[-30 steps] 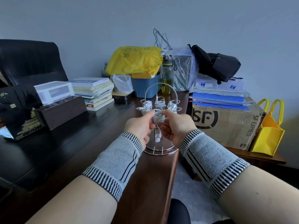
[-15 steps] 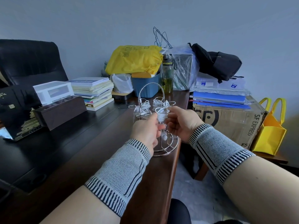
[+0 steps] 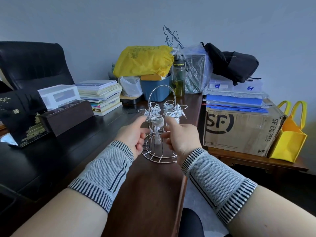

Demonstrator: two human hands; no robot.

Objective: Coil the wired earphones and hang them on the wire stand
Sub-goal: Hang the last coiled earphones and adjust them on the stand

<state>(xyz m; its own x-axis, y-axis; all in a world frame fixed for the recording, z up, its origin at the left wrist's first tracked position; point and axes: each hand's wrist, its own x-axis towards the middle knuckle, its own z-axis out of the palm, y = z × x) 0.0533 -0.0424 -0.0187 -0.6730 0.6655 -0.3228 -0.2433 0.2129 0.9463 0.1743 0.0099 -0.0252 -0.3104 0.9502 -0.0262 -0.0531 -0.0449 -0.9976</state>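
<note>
The chrome wire stand (image 3: 159, 155) sits on the dark wooden desk (image 3: 150, 189), near its right edge. Several coiled white earphones hang from its hooks. The nearest coil (image 3: 158, 121) hangs on the front hook, its earbuds dangling below. My left hand (image 3: 134, 134) hovers just left of that coil, thumb raised near the hook, fingers loosely curled and holding nothing. To the right of the coil my right hand (image 3: 181, 135) is in a mirrored pose, thumb up close to the coil, not gripping it.
A book stack (image 3: 100, 96), a brown box (image 3: 66, 117) and a white drawer unit (image 3: 59, 95) lie to the left. Behind the stand are a blue bin (image 3: 156, 89), a bottle (image 3: 178, 77) and a yellow bag (image 3: 143, 60). An SF cardboard box (image 3: 239, 130) stands at right.
Both hands gripped the front coil at the stand before. They have now let go and drawn slightly apart, leaving the coil hanging on the hook.
</note>
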